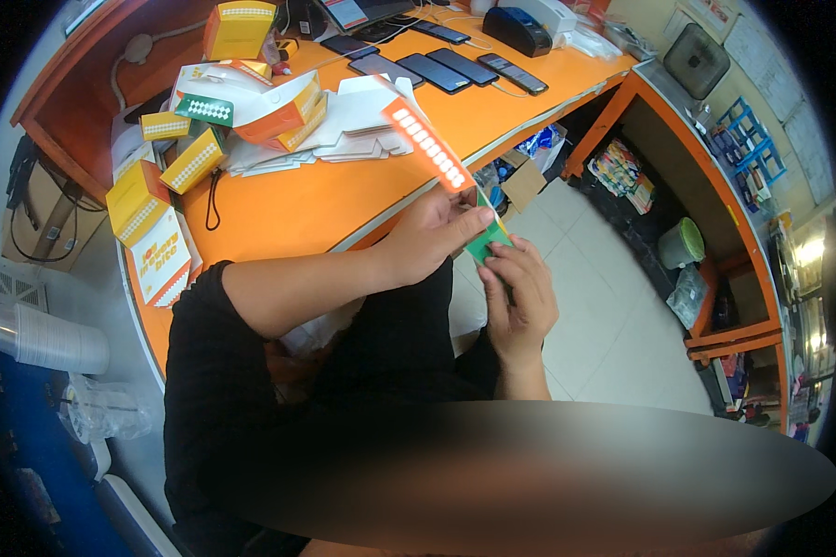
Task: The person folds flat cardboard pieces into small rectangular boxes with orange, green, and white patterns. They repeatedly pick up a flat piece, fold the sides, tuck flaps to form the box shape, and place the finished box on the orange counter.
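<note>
A printed cardboard food carton (427,148), with an orange strip and a green lower part, is held up past the table's front edge, above my lap. My left hand (427,239) pinches its lower end, thumb on the near face. At the green end, my right hand (522,295) has its fingertips and thumb closed on the card. To the left, a heap of folded yellow, orange and green cartons (195,169) covers part of the orange table (288,204). Flat white carton blanks (362,125) lie stacked beside them.
Several phones (435,72) and a tablet (358,13) lie at the back of the table. Nested plastic cups (51,336) are at the far left. On the right, an orange-framed shelf (738,336) and a pail (682,244) stand beside the tiled floor (590,306).
</note>
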`<state>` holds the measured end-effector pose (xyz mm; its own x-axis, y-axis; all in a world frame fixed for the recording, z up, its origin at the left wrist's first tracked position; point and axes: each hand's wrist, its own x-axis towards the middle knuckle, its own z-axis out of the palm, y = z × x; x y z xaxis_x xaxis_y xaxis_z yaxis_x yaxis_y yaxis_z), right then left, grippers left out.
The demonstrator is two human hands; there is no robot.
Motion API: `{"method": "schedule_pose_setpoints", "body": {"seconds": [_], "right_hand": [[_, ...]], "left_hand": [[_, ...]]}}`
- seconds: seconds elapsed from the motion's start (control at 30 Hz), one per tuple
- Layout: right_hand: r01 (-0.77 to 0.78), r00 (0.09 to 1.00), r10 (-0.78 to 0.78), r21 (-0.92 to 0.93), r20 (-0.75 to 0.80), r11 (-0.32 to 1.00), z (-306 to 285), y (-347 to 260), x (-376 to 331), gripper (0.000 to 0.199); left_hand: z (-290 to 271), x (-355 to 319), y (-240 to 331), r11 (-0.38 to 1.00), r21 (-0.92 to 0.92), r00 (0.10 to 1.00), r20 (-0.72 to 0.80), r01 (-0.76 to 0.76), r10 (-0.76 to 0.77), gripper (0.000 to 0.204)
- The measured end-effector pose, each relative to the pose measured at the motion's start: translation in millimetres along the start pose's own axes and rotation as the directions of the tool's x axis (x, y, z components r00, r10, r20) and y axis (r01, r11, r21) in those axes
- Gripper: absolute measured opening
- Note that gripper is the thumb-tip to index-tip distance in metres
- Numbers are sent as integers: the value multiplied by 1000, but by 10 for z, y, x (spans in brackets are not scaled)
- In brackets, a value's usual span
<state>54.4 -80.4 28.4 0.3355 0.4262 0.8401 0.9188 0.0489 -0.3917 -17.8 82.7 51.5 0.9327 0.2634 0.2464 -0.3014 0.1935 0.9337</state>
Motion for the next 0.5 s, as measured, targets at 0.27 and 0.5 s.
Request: {"method": "schedule_pose_setpoints", "body": {"seconds": [0.27, 0.5], "right_hand": [[-305, 933, 320, 115, -163, 946, -49, 36, 47, 7], [-267, 946, 269, 34, -180, 963, 2, -28, 51, 10]], "left_hand": [[-45, -104, -165, 908, 419, 999, 48, -10, -11, 26], [-8, -205, -211, 600, 739, 952, 223, -306, 209, 36]]}}
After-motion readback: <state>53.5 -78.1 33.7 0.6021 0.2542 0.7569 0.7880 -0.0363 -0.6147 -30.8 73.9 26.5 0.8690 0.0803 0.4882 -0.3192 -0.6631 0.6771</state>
